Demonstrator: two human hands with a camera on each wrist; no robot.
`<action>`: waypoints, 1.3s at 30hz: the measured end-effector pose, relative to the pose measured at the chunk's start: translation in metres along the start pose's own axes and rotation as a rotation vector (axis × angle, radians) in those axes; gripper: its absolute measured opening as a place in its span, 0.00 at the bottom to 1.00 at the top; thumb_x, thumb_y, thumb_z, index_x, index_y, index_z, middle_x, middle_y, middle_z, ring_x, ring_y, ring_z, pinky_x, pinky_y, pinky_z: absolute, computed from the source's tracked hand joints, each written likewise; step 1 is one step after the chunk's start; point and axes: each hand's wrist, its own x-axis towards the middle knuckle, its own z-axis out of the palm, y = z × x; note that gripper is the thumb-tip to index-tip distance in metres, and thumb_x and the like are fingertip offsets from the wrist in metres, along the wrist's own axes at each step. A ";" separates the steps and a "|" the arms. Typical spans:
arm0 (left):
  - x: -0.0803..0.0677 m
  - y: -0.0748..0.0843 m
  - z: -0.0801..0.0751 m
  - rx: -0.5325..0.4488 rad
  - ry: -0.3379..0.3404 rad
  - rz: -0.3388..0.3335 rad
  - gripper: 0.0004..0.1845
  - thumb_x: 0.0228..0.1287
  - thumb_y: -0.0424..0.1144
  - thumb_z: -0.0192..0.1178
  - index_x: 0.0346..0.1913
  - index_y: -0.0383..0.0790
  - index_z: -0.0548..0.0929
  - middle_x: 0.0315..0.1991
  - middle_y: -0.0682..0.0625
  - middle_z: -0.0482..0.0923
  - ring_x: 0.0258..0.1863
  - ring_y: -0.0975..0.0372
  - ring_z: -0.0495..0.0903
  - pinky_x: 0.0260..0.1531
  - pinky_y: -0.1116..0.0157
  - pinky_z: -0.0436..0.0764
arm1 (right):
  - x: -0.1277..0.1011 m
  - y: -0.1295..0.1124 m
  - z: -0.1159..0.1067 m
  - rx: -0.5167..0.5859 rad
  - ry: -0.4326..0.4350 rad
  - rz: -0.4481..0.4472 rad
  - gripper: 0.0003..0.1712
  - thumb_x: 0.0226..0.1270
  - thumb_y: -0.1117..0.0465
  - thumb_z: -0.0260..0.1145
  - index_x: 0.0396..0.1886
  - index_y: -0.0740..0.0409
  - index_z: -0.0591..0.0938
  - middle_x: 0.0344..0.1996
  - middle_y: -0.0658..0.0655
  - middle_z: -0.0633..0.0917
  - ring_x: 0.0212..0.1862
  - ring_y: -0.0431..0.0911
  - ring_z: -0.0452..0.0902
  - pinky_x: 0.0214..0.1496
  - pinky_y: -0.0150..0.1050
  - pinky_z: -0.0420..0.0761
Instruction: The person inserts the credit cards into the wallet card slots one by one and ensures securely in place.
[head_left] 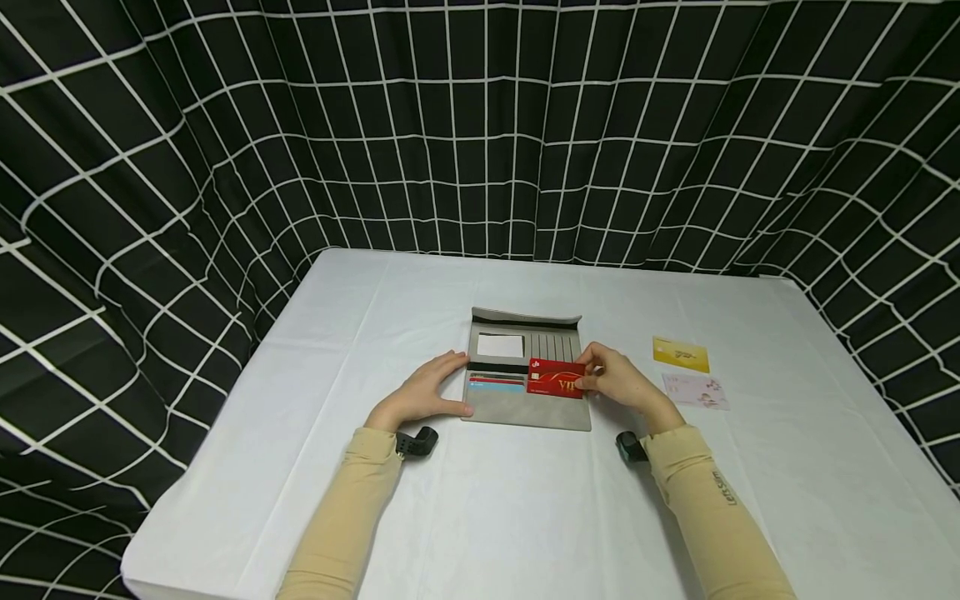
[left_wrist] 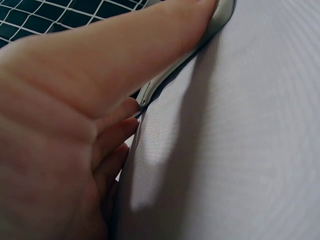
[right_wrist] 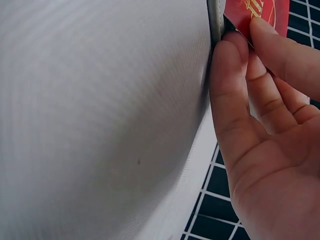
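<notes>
While red VIP card (head_left: 551, 377) is sitting at right edge of open grey wallet (head_left: 525, 411), right hand (head_left: 621, 380) is pinching it; left hand (head_left: 422, 392), spread, is touching wallet's left edge. Yellow card (head_left: 667, 353), pink card (head_left: 693, 391) lying toward right edge of table (head_left: 510, 517).

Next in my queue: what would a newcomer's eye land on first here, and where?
Probably the red card with gold lettering, pinched in the right hand over the right half of the open grey wallet. Next, likely the yellow card and the pale pink card, lying on the white table to the wallet's right. Behind the table, the black curtain with its white grid also stands out.
</notes>
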 end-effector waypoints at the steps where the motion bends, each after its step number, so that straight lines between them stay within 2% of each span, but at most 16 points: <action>1: 0.000 0.000 0.000 -0.001 0.001 0.000 0.49 0.47 0.59 0.68 0.71 0.46 0.59 0.71 0.48 0.51 0.69 0.55 0.46 0.64 0.49 0.49 | 0.000 0.000 0.000 0.005 -0.002 -0.004 0.12 0.56 0.75 0.64 0.38 0.67 0.71 0.32 0.61 0.73 0.32 0.50 0.75 0.29 0.40 0.78; 14: -0.001 0.000 -0.003 0.005 0.007 -0.001 0.49 0.46 0.60 0.67 0.71 0.46 0.59 0.71 0.49 0.51 0.69 0.55 0.47 0.64 0.49 0.49 | 0.004 -0.002 0.001 -0.010 -0.013 -0.012 0.12 0.56 0.75 0.63 0.39 0.67 0.71 0.29 0.60 0.74 0.30 0.49 0.76 0.30 0.40 0.80; 18: -0.001 0.000 -0.003 0.001 0.005 -0.009 0.49 0.46 0.60 0.68 0.71 0.46 0.59 0.71 0.49 0.51 0.69 0.55 0.46 0.64 0.49 0.49 | 0.005 -0.004 0.000 -0.004 -0.038 -0.025 0.12 0.56 0.76 0.63 0.39 0.68 0.72 0.29 0.62 0.74 0.30 0.51 0.75 0.32 0.43 0.81; 23: 0.000 -0.002 0.000 -0.002 -0.001 -0.009 0.50 0.46 0.61 0.67 0.71 0.47 0.58 0.71 0.50 0.51 0.70 0.56 0.46 0.65 0.50 0.49 | 0.005 -0.003 -0.002 -0.023 -0.071 -0.036 0.12 0.55 0.76 0.64 0.39 0.68 0.72 0.27 0.61 0.73 0.32 0.51 0.73 0.33 0.41 0.80; 31: -0.001 0.003 -0.003 -0.011 -0.002 -0.010 0.49 0.47 0.58 0.68 0.71 0.46 0.59 0.71 0.48 0.51 0.70 0.55 0.46 0.64 0.49 0.48 | 0.005 -0.007 -0.002 -0.127 -0.091 0.018 0.24 0.58 0.75 0.60 0.57 0.62 0.75 0.31 0.60 0.74 0.35 0.51 0.70 0.33 0.38 0.76; 39: -0.001 0.002 -0.002 -0.005 -0.004 -0.007 0.49 0.47 0.59 0.67 0.71 0.46 0.58 0.71 0.49 0.51 0.70 0.56 0.46 0.65 0.49 0.48 | 0.005 -0.003 -0.002 -0.164 -0.093 0.015 0.22 0.59 0.74 0.60 0.54 0.62 0.78 0.32 0.59 0.75 0.36 0.51 0.69 0.34 0.39 0.73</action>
